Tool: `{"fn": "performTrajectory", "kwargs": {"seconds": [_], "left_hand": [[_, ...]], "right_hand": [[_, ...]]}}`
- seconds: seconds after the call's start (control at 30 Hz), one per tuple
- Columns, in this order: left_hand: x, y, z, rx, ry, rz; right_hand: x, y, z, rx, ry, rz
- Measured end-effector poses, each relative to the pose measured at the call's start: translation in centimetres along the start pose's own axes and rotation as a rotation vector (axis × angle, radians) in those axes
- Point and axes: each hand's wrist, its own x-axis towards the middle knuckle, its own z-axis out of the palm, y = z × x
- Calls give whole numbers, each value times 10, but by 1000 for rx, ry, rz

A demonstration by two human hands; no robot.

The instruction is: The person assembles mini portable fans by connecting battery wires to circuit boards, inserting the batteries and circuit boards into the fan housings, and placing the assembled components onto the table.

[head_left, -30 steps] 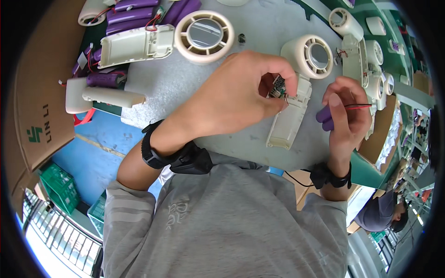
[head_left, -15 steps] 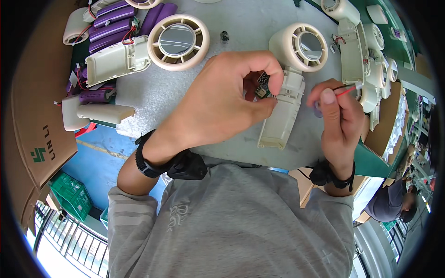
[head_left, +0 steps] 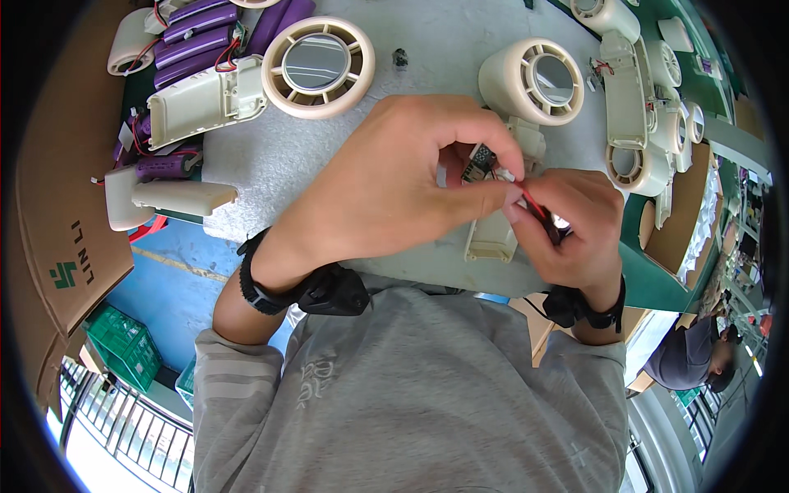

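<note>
My left hand [head_left: 386, 181] is closed in a pinch around a small green circuit board [head_left: 478, 163] with pale parts on it. Fingertips of my right hand [head_left: 579, 222] meet those of the left and grip a red wire [head_left: 534, 202] beside a dark one. A small white connector [head_left: 503, 174] shows at the meeting point, partly hidden by fingers. Something dark and shiny sits in the right palm, mostly covered. Beneath both hands lies an open cream handle shell [head_left: 491, 240], joined to a round fan head [head_left: 530, 82].
Another cream fan head [head_left: 319, 67] with an open handle shell [head_left: 205, 107] lies at left. Near it are several purple battery cells [head_left: 193, 49] and white foam sheet [head_left: 246, 181]. More fan parts [head_left: 629, 90] line the right side above a cardboard box [head_left: 694, 214]. A person [head_left: 694, 357] is at far right.
My right hand has moved left with the red wire, from apart to touching my left fingertips. The circuit board has tilted slightly in my left hand.
</note>
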Motion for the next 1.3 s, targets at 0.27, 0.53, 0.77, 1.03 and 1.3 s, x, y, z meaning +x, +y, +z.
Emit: {"fn": "performTrajectory", "kwargs": {"seconds": [0.27, 0.53, 0.77, 1.03, 1.3], "left_hand": [[2, 7, -1, -164, -1, -182], [1, 6, -2, -210, 20, -149], [2, 6, -1, -217, 25, -141], [1, 5, -2, -132, 1, -109], [0, 5, -1, -144, 31, -114]], "right_hand": [[-1, 3, 7, 8, 110, 29], [-2, -1, 11, 16, 118, 81], [-3, 1, 11, 45, 81, 105], [-1, 2, 7, 0, -20, 62], [0, 14, 7, 96, 47, 4]]}}
